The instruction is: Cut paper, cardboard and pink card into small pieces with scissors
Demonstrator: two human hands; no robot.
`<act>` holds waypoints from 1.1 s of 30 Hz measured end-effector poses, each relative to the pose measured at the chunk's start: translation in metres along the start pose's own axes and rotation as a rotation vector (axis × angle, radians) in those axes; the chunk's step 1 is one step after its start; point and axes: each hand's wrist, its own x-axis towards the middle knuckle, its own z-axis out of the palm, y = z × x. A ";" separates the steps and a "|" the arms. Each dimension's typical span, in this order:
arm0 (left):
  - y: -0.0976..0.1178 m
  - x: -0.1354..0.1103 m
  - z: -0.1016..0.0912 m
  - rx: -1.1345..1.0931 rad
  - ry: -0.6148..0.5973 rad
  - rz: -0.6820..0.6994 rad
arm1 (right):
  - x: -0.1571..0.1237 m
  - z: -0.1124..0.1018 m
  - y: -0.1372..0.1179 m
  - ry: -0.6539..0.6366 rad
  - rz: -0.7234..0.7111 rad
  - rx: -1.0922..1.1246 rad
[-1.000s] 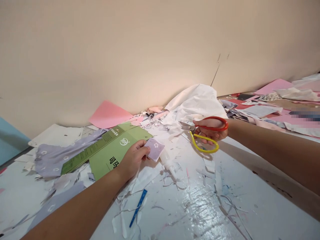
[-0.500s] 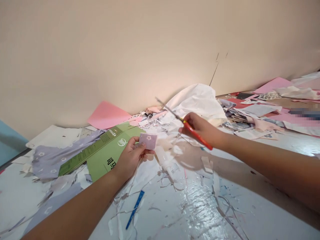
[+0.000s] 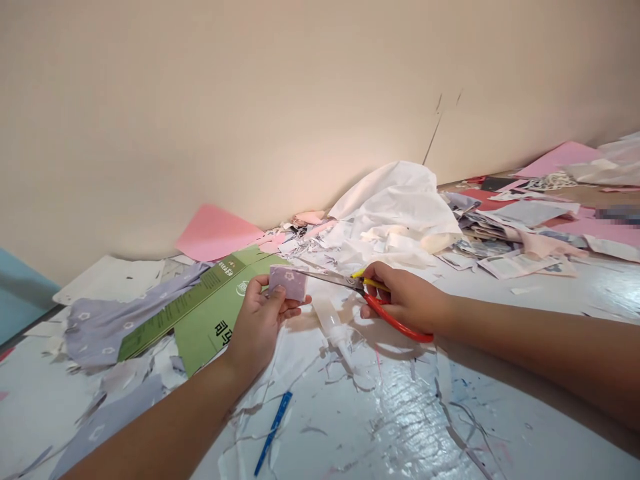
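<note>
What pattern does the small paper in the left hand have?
The paper is lilac with a white flower, clearest in the head view.

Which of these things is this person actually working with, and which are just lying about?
Working with:
left hand, pinching a small flower-printed lilac paper piece
right hand, holding scissors, blades at the paper's edge

Lying about:
flattened green carton
white plastic bottle
crumpled white sheet
pink paper sheet

The glossy white desk (image 3: 505, 427) is strewn with paper scraps (image 3: 345, 393). A pink sheet (image 3: 217, 233) and crumpled white paper (image 3: 395, 213) lie along its back edge, while a flattened green carton (image 3: 220, 320), lilac patterned paper (image 3: 115, 333) and a blue pen (image 3: 273, 433) lie nearer the front.
</note>
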 end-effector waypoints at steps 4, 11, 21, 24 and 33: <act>-0.001 -0.001 -0.001 0.029 0.023 0.041 | -0.001 0.000 -0.001 -0.027 -0.014 -0.041; 0.000 0.001 -0.001 0.017 0.066 0.070 | 0.000 0.001 0.003 0.015 0.024 -0.016; 0.000 -0.001 -0.002 0.020 0.032 0.069 | -0.001 0.004 0.005 0.007 0.004 -0.004; 0.001 -0.001 -0.001 0.039 0.031 0.085 | -0.001 0.004 0.004 -0.005 0.008 -0.005; 0.000 -0.005 0.001 0.146 0.019 0.129 | -0.002 0.005 0.001 -0.006 0.005 0.002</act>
